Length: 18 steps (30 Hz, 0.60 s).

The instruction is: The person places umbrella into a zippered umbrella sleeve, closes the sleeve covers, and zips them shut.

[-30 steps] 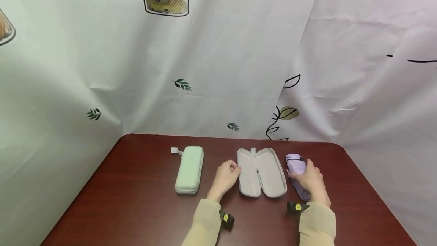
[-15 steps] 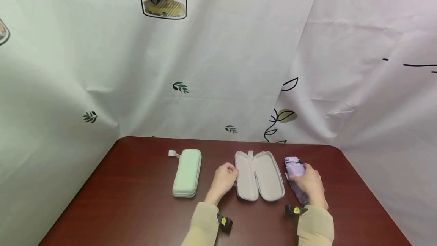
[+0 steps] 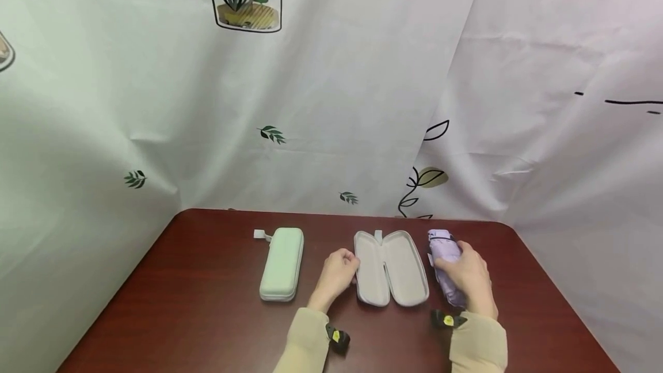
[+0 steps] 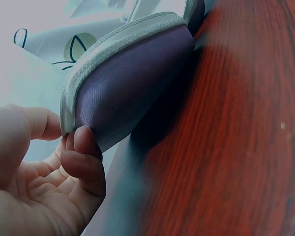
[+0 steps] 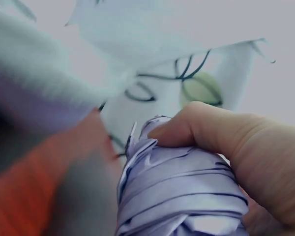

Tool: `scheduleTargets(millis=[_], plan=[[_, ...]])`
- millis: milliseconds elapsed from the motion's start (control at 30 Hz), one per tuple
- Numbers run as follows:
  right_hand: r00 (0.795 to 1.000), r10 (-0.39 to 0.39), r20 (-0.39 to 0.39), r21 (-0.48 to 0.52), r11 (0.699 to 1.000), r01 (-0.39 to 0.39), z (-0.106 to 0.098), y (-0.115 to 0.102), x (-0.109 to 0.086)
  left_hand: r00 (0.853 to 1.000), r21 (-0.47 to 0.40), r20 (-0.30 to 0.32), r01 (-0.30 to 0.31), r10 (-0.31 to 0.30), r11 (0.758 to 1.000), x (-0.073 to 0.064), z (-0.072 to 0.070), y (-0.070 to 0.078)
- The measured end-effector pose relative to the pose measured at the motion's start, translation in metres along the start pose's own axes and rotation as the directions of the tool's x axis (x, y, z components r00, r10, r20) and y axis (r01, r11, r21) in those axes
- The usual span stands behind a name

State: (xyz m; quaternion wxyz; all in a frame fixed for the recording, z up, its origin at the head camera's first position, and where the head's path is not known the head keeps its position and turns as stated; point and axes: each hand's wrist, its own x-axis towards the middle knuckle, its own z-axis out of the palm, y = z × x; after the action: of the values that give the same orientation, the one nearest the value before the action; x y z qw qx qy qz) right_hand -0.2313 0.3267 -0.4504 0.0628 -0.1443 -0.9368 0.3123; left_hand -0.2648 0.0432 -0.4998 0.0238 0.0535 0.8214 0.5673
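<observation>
An open zip case (image 3: 388, 269) with a grey lining lies spread on the table, its two halves side by side. My left hand (image 3: 338, 274) pinches the rim of its left half between thumb and fingers. In the left wrist view, the case's outside (image 4: 132, 78) looks purple. Right of the case, my right hand (image 3: 470, 278) grips a folded lilac umbrella (image 3: 444, 246), thumb on the near side and fingers beyond. The right wrist view shows the wrapped umbrella fabric (image 5: 182, 182) close up, under my thumb; the other fingers are mostly hidden there.
A closed mint-green case (image 3: 282, 263) with a pale strap (image 3: 260, 235) lies on the left of the dark red table (image 3: 207, 281). A white printed curtain (image 3: 321, 102) hangs behind the table's back edge.
My right hand has closed in on the umbrella, whose far end has shifted slightly upward in view. The left hand stays at the case's rim. The head view has tilted a little.
</observation>
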Motion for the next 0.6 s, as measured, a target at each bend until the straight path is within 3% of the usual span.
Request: scheduleTargets(millis=[267, 600], plan=[[0.995, -0.094, -0.014, -0.045, 0.995, 0.093, -0.011, -0.034, -0.008, 1.0, -0.035, 0.012, 0.007, -0.007, 0.999, 0.002, 0.003, -0.002], [0.989, -0.134, 0.065, -0.076, 0.987, 0.139, 0.008, -0.066, -0.015, 1.0, -0.042, 0.004, -0.007, 0.008, 0.999, 0.003, 0.003, -0.005]])
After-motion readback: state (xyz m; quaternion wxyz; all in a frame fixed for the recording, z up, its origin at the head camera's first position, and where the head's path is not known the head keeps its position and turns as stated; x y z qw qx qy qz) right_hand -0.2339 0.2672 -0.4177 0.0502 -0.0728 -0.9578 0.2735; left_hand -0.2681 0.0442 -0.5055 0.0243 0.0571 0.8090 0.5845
